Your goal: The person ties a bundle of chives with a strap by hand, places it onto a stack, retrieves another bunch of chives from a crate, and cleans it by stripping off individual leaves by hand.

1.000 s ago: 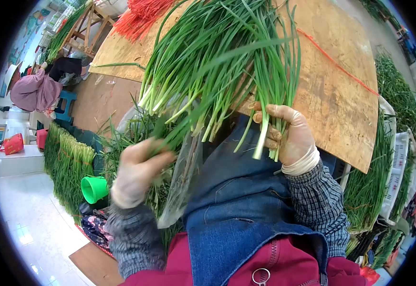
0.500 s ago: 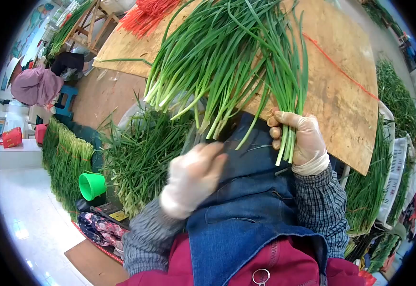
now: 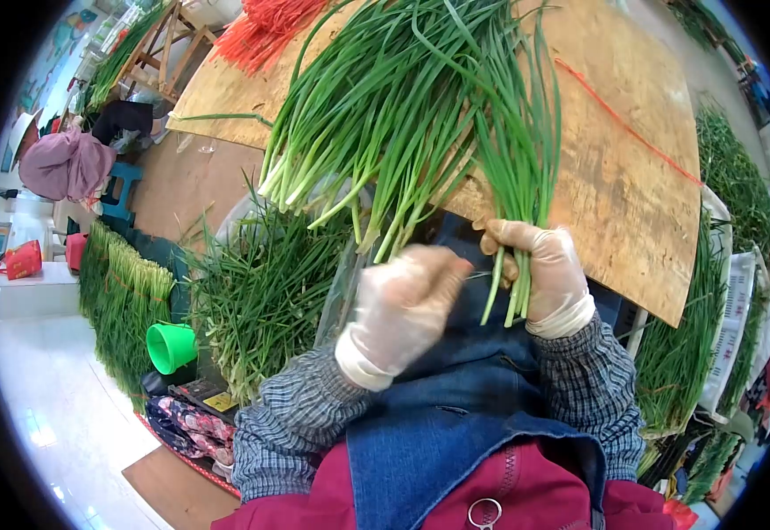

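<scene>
My right hand (image 3: 551, 269), in a thin whitish glove, is closed around the lower stems of a small bunch of garlic chives (image 3: 519, 168). The cut ends stick out below the fingers and the leaves reach up over the wooden board. Left of it my gloved left hand (image 3: 407, 309) is closed, its fingers curled and slightly blurred; whether anything is pinched in them is hidden. Just above the left hand, a large loose pile of garlic chives (image 3: 385, 115) lies on the board (image 3: 632, 177), pale stem ends hanging over the near edge.
Red strips (image 3: 266, 34) lie at the board's far left, and a red string (image 3: 628, 128) crosses its right side. Loose green leaves (image 3: 266, 291) fill a bag at the left. Beyond are tied bundles (image 3: 129, 296), a green bucket (image 3: 171, 347) and a blue stool (image 3: 122, 190).
My left hand has moved right and slightly up, closer to the right hand. My right hand has shifted slightly left, still gripping its bunch; one stem now angles apart from the others.
</scene>
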A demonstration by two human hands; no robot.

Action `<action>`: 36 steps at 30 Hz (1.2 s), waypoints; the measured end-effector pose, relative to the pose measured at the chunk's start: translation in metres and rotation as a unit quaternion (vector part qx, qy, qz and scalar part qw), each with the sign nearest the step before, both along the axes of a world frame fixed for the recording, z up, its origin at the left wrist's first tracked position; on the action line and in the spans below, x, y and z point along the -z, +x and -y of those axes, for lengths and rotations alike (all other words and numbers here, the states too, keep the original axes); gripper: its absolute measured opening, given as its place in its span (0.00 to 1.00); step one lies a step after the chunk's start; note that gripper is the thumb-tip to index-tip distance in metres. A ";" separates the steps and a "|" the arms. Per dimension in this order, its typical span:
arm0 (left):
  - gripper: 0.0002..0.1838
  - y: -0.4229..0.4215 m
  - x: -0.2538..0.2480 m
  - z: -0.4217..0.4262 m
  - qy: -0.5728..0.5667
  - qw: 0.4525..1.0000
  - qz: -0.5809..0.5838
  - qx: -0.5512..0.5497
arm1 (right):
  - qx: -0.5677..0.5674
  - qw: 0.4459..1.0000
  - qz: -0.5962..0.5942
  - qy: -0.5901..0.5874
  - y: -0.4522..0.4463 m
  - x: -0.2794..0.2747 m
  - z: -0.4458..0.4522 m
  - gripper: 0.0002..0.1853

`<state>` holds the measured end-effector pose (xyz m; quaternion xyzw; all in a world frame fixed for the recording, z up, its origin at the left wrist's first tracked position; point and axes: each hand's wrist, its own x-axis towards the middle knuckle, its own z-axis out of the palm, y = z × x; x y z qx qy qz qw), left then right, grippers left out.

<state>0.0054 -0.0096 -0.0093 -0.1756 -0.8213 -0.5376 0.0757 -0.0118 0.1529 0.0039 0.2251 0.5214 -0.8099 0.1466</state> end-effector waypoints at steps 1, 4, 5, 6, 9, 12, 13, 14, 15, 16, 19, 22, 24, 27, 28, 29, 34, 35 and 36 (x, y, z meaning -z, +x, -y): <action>0.06 -0.008 -0.006 0.007 -0.151 0.984 -0.083 -0.042 | 0.015 1.000 0.007 0.005 0.000 -0.002 0.001 0.06; 0.06 -0.022 0.001 0.002 -0.373 0.915 -0.112 -0.103 | 0.035 0.999 0.013 -0.011 -0.002 -0.013 0.003 0.05; 0.06 -0.027 0.008 0.003 -0.385 0.907 -0.137 -0.104 | 0.051 0.998 0.021 -0.026 -0.002 -0.019 0.006 0.06; 0.05 -0.032 0.016 0.005 -0.397 0.897 -0.163 -0.105 | 0.066 0.997 0.029 -0.040 -0.002 -0.025 0.010 0.06; 0.03 -0.038 0.018 0.011 -0.223 0.963 -0.118 -0.096 | 0.041 0.997 0.006 -0.069 -0.004 -0.013 0.007 0.07; 0.02 -0.033 -0.006 0.013 0.070 0.966 0.239 -0.074 | 0.019 0.999 -0.009 -0.035 -0.005 -0.007 0.017 0.06; 0.02 -0.029 -0.007 0.011 0.082 0.967 0.229 -0.075 | 0.013 1.000 -0.011 -0.023 -0.006 -0.004 0.022 0.06; 0.01 -0.026 -0.007 0.008 0.095 0.968 0.219 -0.077 | 0.007 1.000 -0.013 -0.010 -0.007 -0.003 0.028 0.06; 0.02 -0.025 -0.002 0.009 0.067 0.981 0.171 -0.055 | 0.010 1.000 0.008 -0.014 -0.008 -0.005 0.032 0.06; 0.03 -0.023 -0.006 0.005 0.054 0.987 0.142 -0.051 | 0.015 1.000 0.001 -0.024 -0.009 -0.003 0.034 0.06; 0.05 -0.021 -0.007 0.002 0.079 0.994 0.074 -0.002 | 0.043 0.998 -0.007 -0.041 -0.014 0.004 0.041 0.05; 0.04 -0.017 -0.016 0.007 0.180 0.975 0.118 0.052 | 0.056 0.997 -0.018 -0.052 -0.015 0.016 0.036 0.04; 0.02 -0.011 -0.045 0.018 0.283 0.910 0.302 -0.003 | 0.064 0.996 -0.004 -0.068 -0.015 0.010 0.031 0.04; 0.03 -0.017 -0.039 0.033 0.274 0.906 0.320 -0.040 | 0.071 0.993 0.012 -0.097 -0.015 0.007 0.029 0.06; 0.04 -0.019 -0.039 0.031 0.248 0.904 0.342 -0.061 | 0.067 0.992 0.011 -0.102 -0.013 0.007 0.030 0.06; 0.06 -0.020 -0.040 0.027 0.207 0.910 0.355 -0.048 | 0.063 0.992 0.010 -0.107 -0.012 0.007 0.031 0.06; 0.07 -0.024 -0.036 0.016 0.163 0.929 0.325 -0.073 | 0.057 0.987 0.018 -0.146 -0.012 0.007 0.029 0.07; 0.07 -0.025 -0.039 0.017 0.180 0.921 0.324 -0.116 | 0.054 0.987 0.021 -0.153 -0.012 0.007 0.027 0.07; 0.08 -0.027 -0.033 0.024 0.198 0.921 0.314 -0.122 | 0.050 0.985 0.023 -0.161 -0.012 0.007 0.026 0.07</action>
